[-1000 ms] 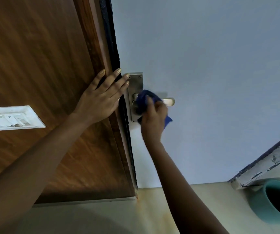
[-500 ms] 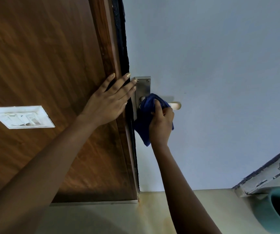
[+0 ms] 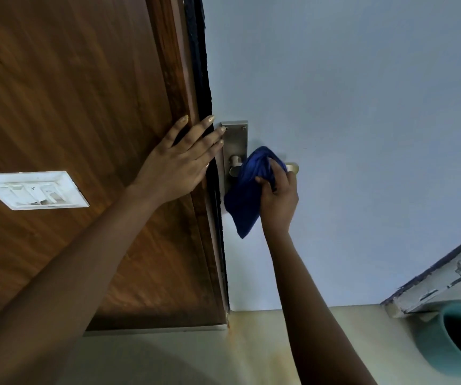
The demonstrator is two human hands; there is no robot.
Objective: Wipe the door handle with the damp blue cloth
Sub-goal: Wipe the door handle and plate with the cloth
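The door handle [image 3: 292,168] is a pale metal lever on a tall brushed-steel plate [image 3: 234,151] set at the left edge of a light blue door [image 3: 362,107]. Most of the lever is covered by the blue cloth [image 3: 247,190], a deep blue bunched rag; only the rounded tip at 3 o'clock of the cloth and the neck by the plate are left showing. The cloth is grasped by the fingers of the right hand [image 3: 279,198], curled shut around it and the lever, with a loose corner hanging toward 6 o'clock. The left hand [image 3: 179,168] is laid flat with fingers spread and released on the brown wooden frame [image 3: 184,79], its fingertips touching the plate's left edge. A white switch panel [image 3: 33,190] is seen at 9 o'clock, well apart.
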